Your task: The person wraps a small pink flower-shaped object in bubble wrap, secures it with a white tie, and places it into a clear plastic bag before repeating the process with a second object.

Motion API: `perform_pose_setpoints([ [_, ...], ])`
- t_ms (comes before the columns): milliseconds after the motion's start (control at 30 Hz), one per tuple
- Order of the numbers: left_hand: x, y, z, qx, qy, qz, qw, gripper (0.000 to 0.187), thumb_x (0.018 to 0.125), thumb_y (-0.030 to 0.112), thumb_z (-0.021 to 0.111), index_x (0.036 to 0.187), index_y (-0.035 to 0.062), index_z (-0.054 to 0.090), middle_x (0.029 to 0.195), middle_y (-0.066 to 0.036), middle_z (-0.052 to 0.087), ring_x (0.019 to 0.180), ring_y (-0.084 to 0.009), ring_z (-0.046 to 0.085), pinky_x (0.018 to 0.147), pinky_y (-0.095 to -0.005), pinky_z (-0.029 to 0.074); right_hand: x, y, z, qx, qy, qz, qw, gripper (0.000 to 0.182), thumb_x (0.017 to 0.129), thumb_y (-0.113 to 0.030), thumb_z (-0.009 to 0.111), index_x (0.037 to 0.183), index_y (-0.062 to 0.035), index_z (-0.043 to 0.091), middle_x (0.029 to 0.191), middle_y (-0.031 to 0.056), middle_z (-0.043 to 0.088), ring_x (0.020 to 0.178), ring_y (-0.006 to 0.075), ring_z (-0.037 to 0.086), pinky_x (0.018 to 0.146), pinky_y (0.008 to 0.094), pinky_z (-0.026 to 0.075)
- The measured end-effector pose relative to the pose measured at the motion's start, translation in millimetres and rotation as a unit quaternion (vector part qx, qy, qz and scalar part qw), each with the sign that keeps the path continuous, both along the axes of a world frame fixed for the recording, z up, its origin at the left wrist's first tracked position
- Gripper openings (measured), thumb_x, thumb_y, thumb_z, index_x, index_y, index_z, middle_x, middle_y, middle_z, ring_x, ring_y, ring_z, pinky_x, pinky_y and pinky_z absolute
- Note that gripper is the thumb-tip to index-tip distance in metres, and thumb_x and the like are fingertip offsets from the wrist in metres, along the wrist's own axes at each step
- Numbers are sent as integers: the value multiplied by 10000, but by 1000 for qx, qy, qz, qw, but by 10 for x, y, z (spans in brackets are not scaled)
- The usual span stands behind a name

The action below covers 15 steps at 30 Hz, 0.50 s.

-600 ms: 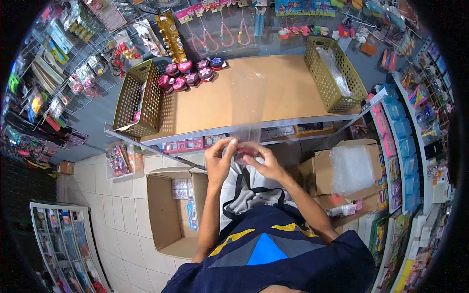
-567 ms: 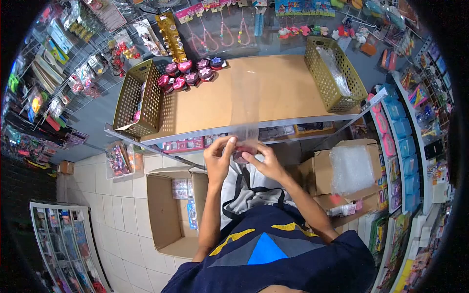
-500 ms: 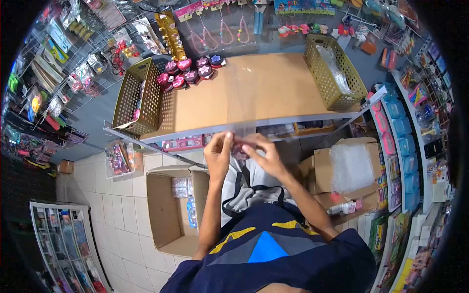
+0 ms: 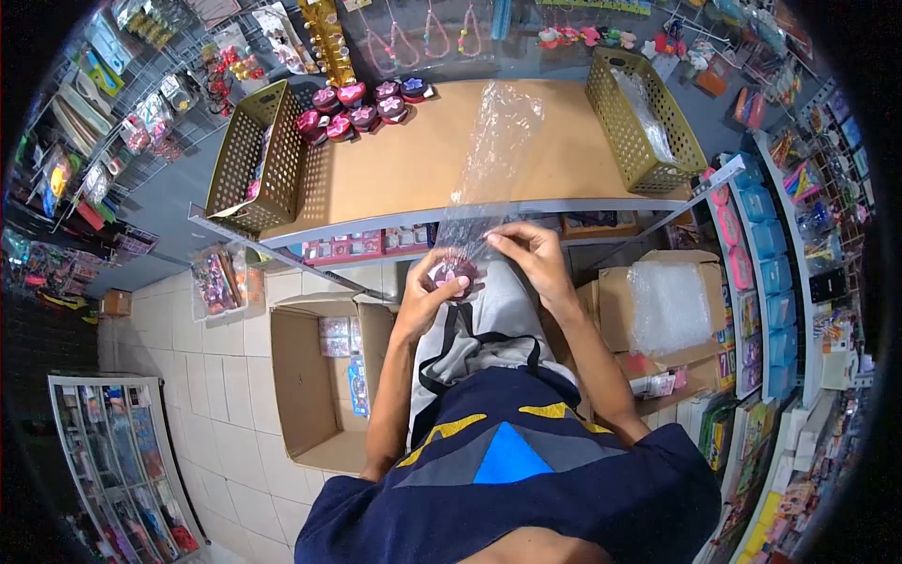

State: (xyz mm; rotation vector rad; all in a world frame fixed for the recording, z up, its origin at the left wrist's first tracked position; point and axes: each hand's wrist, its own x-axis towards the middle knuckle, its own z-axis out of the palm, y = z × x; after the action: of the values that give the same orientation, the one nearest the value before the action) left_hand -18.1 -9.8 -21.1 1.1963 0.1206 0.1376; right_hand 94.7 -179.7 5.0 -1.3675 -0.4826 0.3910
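A round pink-purple flower item [image 4: 453, 271] inside clear plastic rests in my left hand [image 4: 430, 293], whose thumb presses on it. The long transparent plastic sleeve [image 4: 498, 150] stretches up from the item over the shelf's front edge and tabletop. To the right of the item, my right hand [image 4: 531, 256] pinches the side of the sleeve between thumb and index finger. Similar pink, red and purple flower items [image 4: 365, 117] lie in a cluster at the back left of the wooden shelf [image 4: 395, 174].
Green perforated baskets [image 4: 225, 188] [image 4: 658, 174] stand at both shelf ends. An open cardboard box [image 4: 305, 395] is on the floor at left, and another box [image 4: 615, 315] with bubble wrap [image 4: 669, 305] at right. Racks of packaged goods surround the area.
My right hand has moved up and right, away from the item, and pinches the sleeve. The sleeve now spreads wider over the shelf, and the flower item shows more clearly in my left hand.
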Motion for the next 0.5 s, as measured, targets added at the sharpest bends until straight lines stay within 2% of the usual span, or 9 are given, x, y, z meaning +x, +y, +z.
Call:
perform_pose_setpoints([
  [100,18,6,65,-64,1,-25,998,366,816,6,695,1161,-3,570,1000,-107,673,870,-205,692,731,-329,592,117,-94,71,56,63,-22,996,148,908,-104,673,996,11,707,922,57,714,842,108,644,799,237,493],
  [167,35,34,79,-87,10,-33,996,380,809,-1,691,1167,-2,561,983,-113,675,855,-218,699,704,-337,601,148,-154,221,36,-20,-150,988,117,918,-114,664,960,-6,680,876,32,684,797,98,622,767,238,483],
  [233,21,111,37,-107,27,-36,993,398,801,-5,690,1174,-1,551,968,-113,677,844,-219,700,679,-332,603,96,-255,382,3,-144,-232,962,112,905,-112,676,985,-33,665,934,40,676,830,114,614,766,242,477],
  [267,19,134,43,-97,23,-48,994,420,791,-11,685,1185,8,541,964,-116,682,830,-214,697,659,-313,599,42,-293,487,-49,-310,-250,916,263,868,-226,734,1052,-63,641,1010,56,671,938,178,627,856,342,462],
  [300,31,164,49,-96,30,-60,993,421,790,-6,686,1185,11,541,963,-112,682,824,-207,696,655,-309,597,-31,-310,626,-86,-418,-177,887,352,844,-274,753,1106,-80,621,1065,60,654,996,197,612,913,388,430],
  [367,13,184,46,-96,49,-88,990,423,788,3,687,1184,18,539,962,-106,683,812,-192,693,646,-300,592,-216,-307,819,-155,-606,-25,780,534,795,-372,789,1214,-114,581,1174,68,621,1112,236,582,1026,480,368],
  [433,-5,170,41,-115,47,-109,986,412,785,17,693,1171,28,550,934,-77,677,805,-160,683,624,-279,578,-331,-141,757,-207,-648,70,730,764,709,-477,804,1348,-197,493,1297,85,550,1197,259,526,1147,557,179],
  [467,-5,182,37,-124,37,-128,983,412,783,23,697,1169,29,553,926,-70,673,804,-153,680,618,-275,573,-320,-101,775,-255,-651,124,705,841,716,-443,790,1431,-222,407,1348,110,500,1232,253,504,1182,548,120],
  [500,-12,194,28,-133,27,-145,980,413,780,29,701,1167,29,556,919,-63,670,803,-145,676,612,-271,568,-280,-57,741,-291,-649,142,688,833,730,-423,778,1441,-220,396,1322,110,512,1207,254,519,1169,540,153],
])
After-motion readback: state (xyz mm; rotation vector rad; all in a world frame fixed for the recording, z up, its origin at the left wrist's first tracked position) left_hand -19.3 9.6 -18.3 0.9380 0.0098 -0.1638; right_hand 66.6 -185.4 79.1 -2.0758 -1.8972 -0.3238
